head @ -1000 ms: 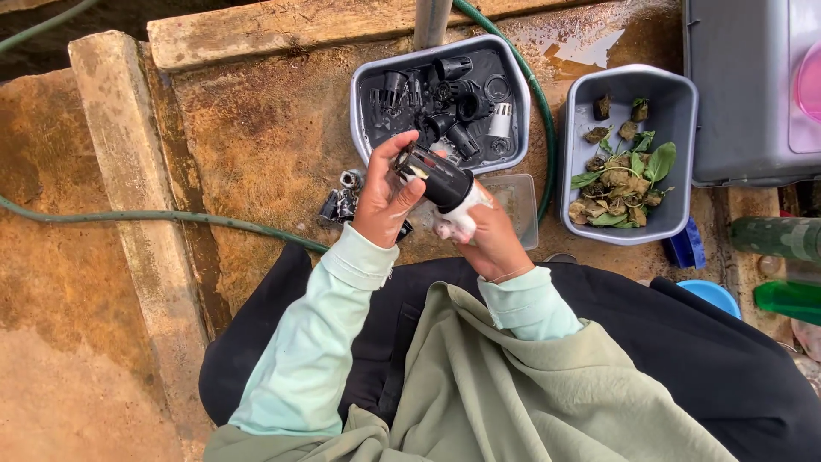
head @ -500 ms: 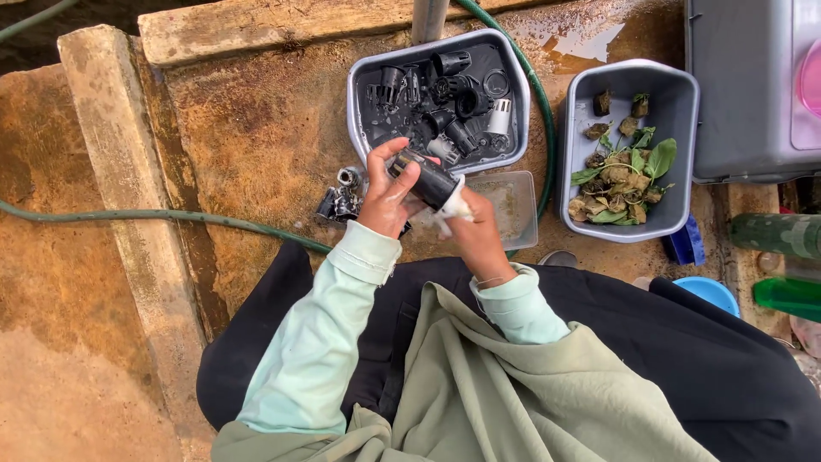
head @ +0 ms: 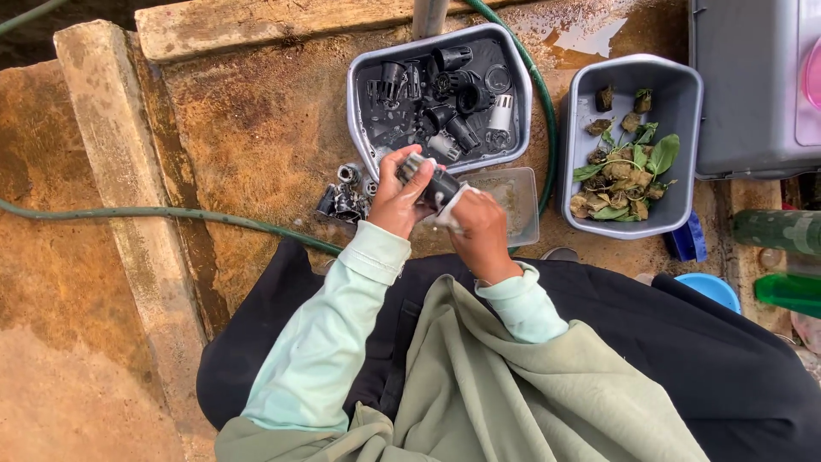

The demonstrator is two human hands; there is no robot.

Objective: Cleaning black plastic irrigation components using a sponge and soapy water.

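Two hands work on a black cup (head: 439,181) just below the tub (head: 359,68) of black cups.

The left hand (head: 398,201) is clamped around the cup; the right hand (head: 479,227) presses a white cloth (head: 451,205) against its end. A clear tray (head: 517,201) lies under the hands, right of them. A bin (head: 581,111) of plant scraps stands right of the tub, a green hose (head: 171,216) runs left, and loose cups (head: 342,201) lie on the concrete floor below the tub.
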